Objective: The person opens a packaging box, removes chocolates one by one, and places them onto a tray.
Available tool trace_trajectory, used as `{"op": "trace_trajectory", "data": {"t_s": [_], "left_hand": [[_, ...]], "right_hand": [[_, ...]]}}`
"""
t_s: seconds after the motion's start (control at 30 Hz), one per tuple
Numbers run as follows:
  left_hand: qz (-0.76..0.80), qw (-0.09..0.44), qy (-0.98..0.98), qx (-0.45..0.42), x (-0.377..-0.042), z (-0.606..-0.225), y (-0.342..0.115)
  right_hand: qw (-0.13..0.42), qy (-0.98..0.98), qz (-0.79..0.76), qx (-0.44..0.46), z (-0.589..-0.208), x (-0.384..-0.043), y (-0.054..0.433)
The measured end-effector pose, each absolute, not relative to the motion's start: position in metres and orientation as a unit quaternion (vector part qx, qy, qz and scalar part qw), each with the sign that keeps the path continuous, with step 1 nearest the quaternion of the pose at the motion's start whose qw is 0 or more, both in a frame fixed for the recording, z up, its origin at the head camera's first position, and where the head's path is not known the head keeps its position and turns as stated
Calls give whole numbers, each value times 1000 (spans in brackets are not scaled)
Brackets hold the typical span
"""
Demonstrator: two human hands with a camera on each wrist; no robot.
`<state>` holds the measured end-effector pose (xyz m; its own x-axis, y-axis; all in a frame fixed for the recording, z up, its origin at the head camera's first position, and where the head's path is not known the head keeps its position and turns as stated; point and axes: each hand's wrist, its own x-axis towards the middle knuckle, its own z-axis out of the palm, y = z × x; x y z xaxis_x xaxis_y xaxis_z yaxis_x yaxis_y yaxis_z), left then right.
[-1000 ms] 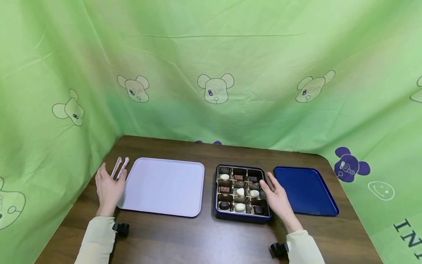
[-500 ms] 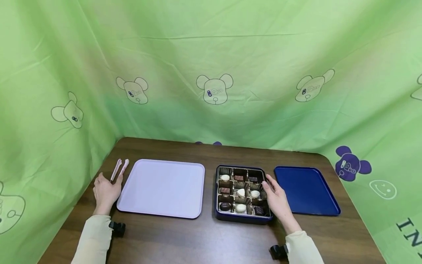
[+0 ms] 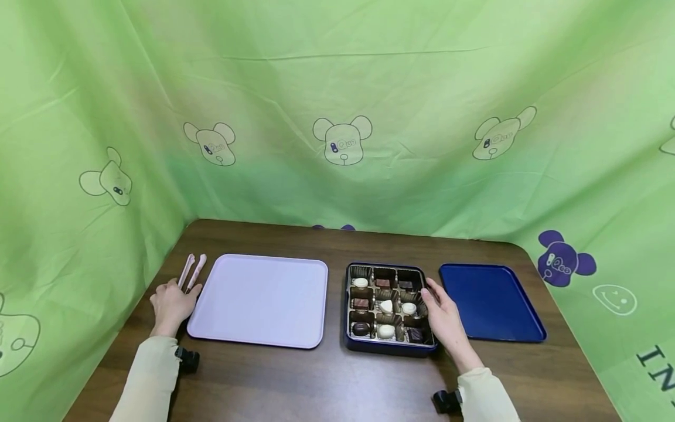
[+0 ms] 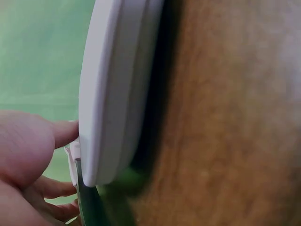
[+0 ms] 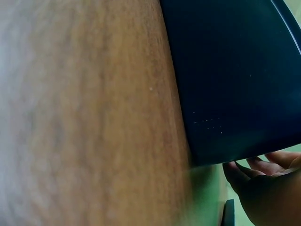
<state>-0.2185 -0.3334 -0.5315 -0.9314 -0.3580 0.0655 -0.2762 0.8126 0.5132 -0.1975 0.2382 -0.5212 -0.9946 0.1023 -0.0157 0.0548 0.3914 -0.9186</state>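
Here, the right grip (image 3: pixel 447 321) touches the smooth, round-cornered box (image 3: pixel 387 348).

On the brown wooden desk (image 3: pixel 295 381), left to right: pink tongs (image 3: pixel 197 272), lilac rectangular tray (image 3: pixel 261 302), navy square box (image 3: pixel 390 347), blue rectangular lid (image 3: pixel 493 302).

1. Brightly and softly lit across the head view, with pale glare on the wooden table (image 3: pixel 343 381) at lower centre.
2. Dimmer in the left wrist view, with deep shadow beside the lavender tray (image 4: pixel 113 84) and blur across the wooden table at right.
3. Near black on the blue chocolate box (image 5: pixel 235 84) in the right wrist view; hazy white at far left.
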Motion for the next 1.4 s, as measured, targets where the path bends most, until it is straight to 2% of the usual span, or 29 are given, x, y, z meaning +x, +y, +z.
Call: {"op": "trace_trajectory", "data": {"t_s": [0.23,0.53,0.97,1.4], "left_hand": [[-232,48,-959,155,-226,-530,-337],[-217,35,-963,156,-232,-528,-341],[-220,-5,-963,158,-236,-524,-346],[-210,4,-970,124,-234,-516,-353]], "right_hand": [[56,-834,548,-30,-525,-198,236],[15,-840,540,-44,-522,-199,238],[18,-841,540,-42,-525,-199,238],[16,-842,537,-41,-525,-200,241]]}}
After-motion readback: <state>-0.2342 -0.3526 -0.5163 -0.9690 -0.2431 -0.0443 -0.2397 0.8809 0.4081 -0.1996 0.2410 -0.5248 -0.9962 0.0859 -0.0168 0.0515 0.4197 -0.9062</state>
